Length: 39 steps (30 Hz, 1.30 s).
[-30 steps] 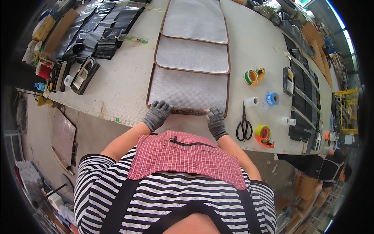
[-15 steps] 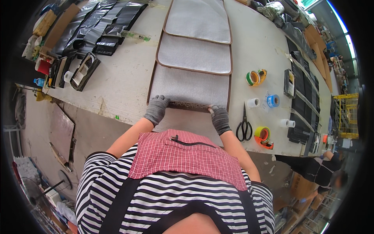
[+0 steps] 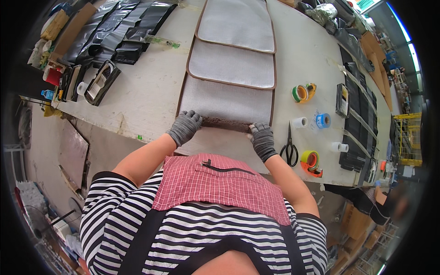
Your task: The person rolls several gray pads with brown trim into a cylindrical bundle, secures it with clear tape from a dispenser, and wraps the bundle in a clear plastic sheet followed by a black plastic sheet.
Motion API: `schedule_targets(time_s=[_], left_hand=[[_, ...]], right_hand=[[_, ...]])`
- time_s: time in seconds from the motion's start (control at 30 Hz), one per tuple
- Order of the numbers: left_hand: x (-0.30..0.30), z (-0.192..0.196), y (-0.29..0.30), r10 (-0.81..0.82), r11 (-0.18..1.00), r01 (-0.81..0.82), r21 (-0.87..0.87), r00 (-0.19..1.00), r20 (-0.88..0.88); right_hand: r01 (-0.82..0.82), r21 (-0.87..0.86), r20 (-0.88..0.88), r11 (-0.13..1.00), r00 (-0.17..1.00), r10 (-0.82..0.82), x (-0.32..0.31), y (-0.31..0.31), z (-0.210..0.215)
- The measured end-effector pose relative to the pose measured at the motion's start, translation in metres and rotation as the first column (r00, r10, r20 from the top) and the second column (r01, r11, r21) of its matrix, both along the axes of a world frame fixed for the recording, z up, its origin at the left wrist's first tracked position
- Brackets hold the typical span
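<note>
Several mats with pale grey woven backs and brown edging lie overlapped down the middle of the table. The nearest mat [image 3: 227, 101] has its near edge turned up into a narrow roll, showing brown pile [image 3: 227, 123]. At the roll's left end, my left hand [image 3: 185, 127], in a grey glove, has its fingers curled over it. My right hand [image 3: 262, 141], gloved alike, grips the right end with thumb and fingers. Beyond it lie a second mat [image 3: 231, 66] and a third mat [image 3: 236, 25], each partly covering the one nearer me.
Right of the mats lie black scissors [image 3: 289, 149], a tape dispenser [image 3: 304, 93], another tape dispenser [image 3: 311, 162], a blue roll [image 3: 322, 120] and a white roll [image 3: 299, 122]. Black plastic packages [image 3: 357, 123] lie farther right, black sheets [image 3: 110, 32] far left. A co-worker [image 3: 376, 199] is at lower right.
Both my hands stay at the roll's ends; the right has turned to lie more over its end, and my elbows have moved outward. The co-worker at lower right has shifted position.
</note>
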<state>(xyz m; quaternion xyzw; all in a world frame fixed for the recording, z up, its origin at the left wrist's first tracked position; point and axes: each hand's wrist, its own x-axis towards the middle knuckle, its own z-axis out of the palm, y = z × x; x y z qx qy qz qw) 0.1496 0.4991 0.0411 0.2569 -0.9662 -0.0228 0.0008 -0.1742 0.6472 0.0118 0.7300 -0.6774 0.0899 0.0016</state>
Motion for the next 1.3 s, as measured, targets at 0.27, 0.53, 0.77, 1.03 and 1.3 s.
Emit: schedule_targets(time_s=[0.27,0.53,0.77,1.03,1.3], left_hand=[[-0.018,0.004,-0.027,0.183,0.967,-0.202,0.156,0.975,0.129],[-0.030,-0.004,-0.036,0.173,0.985,-0.173,-0.018,0.984,0.027],[-0.002,-0.021,-0.027,0.057,0.973,-0.081,-0.216,0.992,-0.111],[-0.045,0.019,-0.098,0.451,0.682,-0.491,0.543,0.866,0.217],[-0.031,-0.005,-0.061,0.190,0.980,-0.198,-0.035,0.970,-0.151]], right_hand=[[0.141,0.332,0.035,0.933,0.986,-0.161,-0.013,-0.043,0.014],[0.161,0.166,-0.196,0.973,0.972,-0.127,-0.005,-0.056,0.011],[0.042,0.107,-0.085,0.993,0.996,-0.033,-0.015,-0.040,0.002],[0.270,0.676,-0.105,0.686,0.956,-0.273,-0.041,-0.129,0.028],[0.020,-0.075,-0.036,0.997,0.999,-0.023,-0.014,-0.075,0.006]])
